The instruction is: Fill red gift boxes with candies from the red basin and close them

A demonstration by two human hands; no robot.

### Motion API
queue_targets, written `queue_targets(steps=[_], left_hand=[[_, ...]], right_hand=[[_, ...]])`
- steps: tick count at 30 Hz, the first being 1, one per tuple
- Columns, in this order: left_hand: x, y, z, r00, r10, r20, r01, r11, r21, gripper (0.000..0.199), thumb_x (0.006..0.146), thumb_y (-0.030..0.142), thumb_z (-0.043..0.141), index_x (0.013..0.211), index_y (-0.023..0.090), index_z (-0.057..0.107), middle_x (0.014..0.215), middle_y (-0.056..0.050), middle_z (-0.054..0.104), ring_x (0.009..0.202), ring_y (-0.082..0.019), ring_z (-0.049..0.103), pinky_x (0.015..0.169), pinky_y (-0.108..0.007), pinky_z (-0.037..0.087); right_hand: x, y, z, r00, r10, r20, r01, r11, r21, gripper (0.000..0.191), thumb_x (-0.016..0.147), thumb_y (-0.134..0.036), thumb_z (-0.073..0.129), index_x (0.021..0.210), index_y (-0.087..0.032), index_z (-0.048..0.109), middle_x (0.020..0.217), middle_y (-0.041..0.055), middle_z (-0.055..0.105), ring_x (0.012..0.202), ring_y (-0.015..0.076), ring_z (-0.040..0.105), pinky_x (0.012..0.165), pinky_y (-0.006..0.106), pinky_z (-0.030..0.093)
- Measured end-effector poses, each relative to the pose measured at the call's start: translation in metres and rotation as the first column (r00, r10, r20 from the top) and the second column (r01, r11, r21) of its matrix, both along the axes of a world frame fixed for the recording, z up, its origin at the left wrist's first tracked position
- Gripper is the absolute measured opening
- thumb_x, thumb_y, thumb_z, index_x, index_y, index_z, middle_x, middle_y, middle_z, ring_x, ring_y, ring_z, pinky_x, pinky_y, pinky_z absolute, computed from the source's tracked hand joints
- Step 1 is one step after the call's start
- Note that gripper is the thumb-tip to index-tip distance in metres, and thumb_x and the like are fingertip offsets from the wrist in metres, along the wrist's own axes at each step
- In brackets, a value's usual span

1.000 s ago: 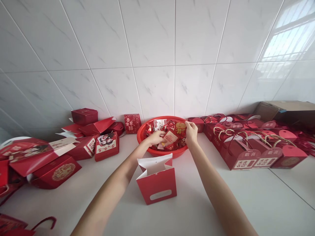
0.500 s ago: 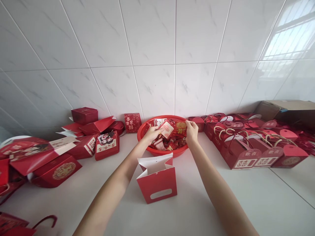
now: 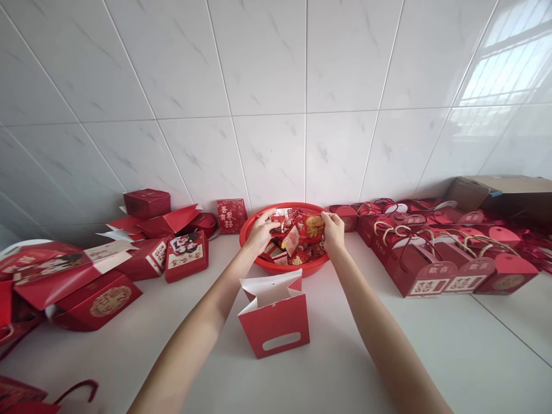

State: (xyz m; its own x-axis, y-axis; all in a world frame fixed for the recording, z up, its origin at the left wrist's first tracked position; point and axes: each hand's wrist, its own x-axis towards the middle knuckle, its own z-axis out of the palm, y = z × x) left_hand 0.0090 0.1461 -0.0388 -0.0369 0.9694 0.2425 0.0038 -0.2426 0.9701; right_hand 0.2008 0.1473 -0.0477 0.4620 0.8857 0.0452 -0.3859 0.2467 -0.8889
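A red plastic basket [image 3: 287, 268] full of small red and pink wrapped packets stands against the wall. My left hand [image 3: 261, 231] is over its left side, fingers closed on a small red-and-white packet [image 3: 278, 219]. At the right rim, my right hand [image 3: 333, 230] pinches the edge of a red packet with a round golden picture [image 3: 314, 225]. A pink card-like packet [image 3: 291, 240] lies between the hands. In front of the basket an open red paper box [image 3: 276, 323] stands upright, its top showing a white inside and an oval slot in its front.
Folded red boxes [image 3: 103, 302] lie in a loose pile on the left. A flat red box [image 3: 232, 215] leans by the wall. Rows of red boxes with cord handles [image 3: 426, 276] fill the right, beside a cardboard carton [image 3: 504, 185].
My left hand has let go of the pink card-like packet and moved slightly left and up to a red-and-white one. My right hand has drawn the golden-picture packet slightly upward.
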Motion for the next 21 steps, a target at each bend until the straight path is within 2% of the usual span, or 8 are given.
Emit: queue_targets(steps=[3,6,9,12,14,18,21], left_hand=[[0.004,-0.006,0.004,0.990,-0.082,0.114,0.088,0.995,-0.053,0.054,0.066,0.022,0.076,0.119,0.020,0.069,0.097,-0.003,0.073,0.097,-0.019,0.068,0.089,-0.030,0.051],[0.007,-0.013,0.011,0.966,-0.183,0.180,0.189,0.982,-0.021,0.042,0.066,0.023,0.076,0.108,0.017,0.071,0.091,-0.003,0.074,0.091,-0.020,0.069,0.088,-0.032,0.051],[0.006,-0.018,0.018,0.932,-0.264,0.247,0.280,0.960,-0.031,0.029,0.065,0.020,0.070,0.094,0.016,0.070,0.086,-0.004,0.075,0.082,-0.021,0.069,0.079,-0.033,0.053],[0.006,-0.021,0.020,0.928,-0.299,0.223,0.329,0.938,-0.111,0.028,0.063,0.017,0.065,0.091,0.016,0.069,0.078,-0.005,0.073,0.075,-0.022,0.068,0.070,-0.032,0.052],[0.008,-0.022,0.020,0.951,-0.274,0.141,0.294,0.943,-0.154,0.031,0.063,0.017,0.065,0.094,0.016,0.071,0.083,-0.007,0.074,0.082,-0.023,0.068,0.072,-0.032,0.051],[0.013,-0.021,0.018,0.989,-0.145,-0.004,0.144,0.980,-0.137,0.035,0.062,0.016,0.066,0.096,0.020,0.075,0.112,-0.005,0.074,0.108,-0.024,0.063,0.090,-0.030,0.047],[0.012,-0.018,0.019,0.983,-0.169,-0.072,0.159,0.979,-0.128,0.027,0.065,0.020,0.062,0.088,0.019,0.075,0.107,-0.006,0.075,0.103,-0.023,0.064,0.088,-0.031,0.048]], right_hand=[[-0.001,0.000,-0.001,0.997,0.075,-0.032,-0.076,0.997,-0.012,0.022,0.068,-0.038,0.070,0.068,-0.021,0.055,0.062,-0.0021,0.060,0.063,0.0156,0.057,0.057,0.027,0.046],[-0.001,0.002,-0.003,0.989,0.132,-0.074,-0.132,0.991,0.004,0.026,0.068,-0.039,0.072,0.067,-0.021,0.054,0.060,-0.0033,0.057,0.059,0.0141,0.054,0.055,0.026,0.046],[-0.001,0.007,-0.006,0.992,0.096,-0.086,-0.095,0.995,0.022,0.028,0.069,-0.041,0.074,0.067,-0.022,0.053,0.060,-0.0039,0.057,0.059,0.0138,0.055,0.055,0.026,0.047],[0.000,0.011,-0.009,0.995,0.018,-0.098,-0.018,1.000,-0.001,0.028,0.072,-0.039,0.073,0.066,-0.022,0.052,0.060,-0.0045,0.057,0.059,0.0133,0.056,0.057,0.025,0.048],[0.000,0.012,-0.009,0.991,-0.044,-0.127,0.041,0.999,-0.032,0.026,0.075,-0.036,0.071,0.066,-0.022,0.051,0.059,-0.0053,0.056,0.058,0.0126,0.056,0.057,0.024,0.049],[0.001,0.009,-0.003,0.972,-0.084,-0.220,0.074,0.996,-0.057,0.021,0.079,-0.029,0.067,0.066,-0.022,0.052,0.058,-0.0059,0.057,0.055,0.0121,0.057,0.055,0.023,0.050],[0.001,0.005,0.002,0.946,-0.043,-0.322,0.027,0.998,-0.054,0.017,0.079,-0.024,0.066,0.068,-0.021,0.054,0.058,-0.0056,0.059,0.054,0.0121,0.058,0.054,0.023,0.052]])
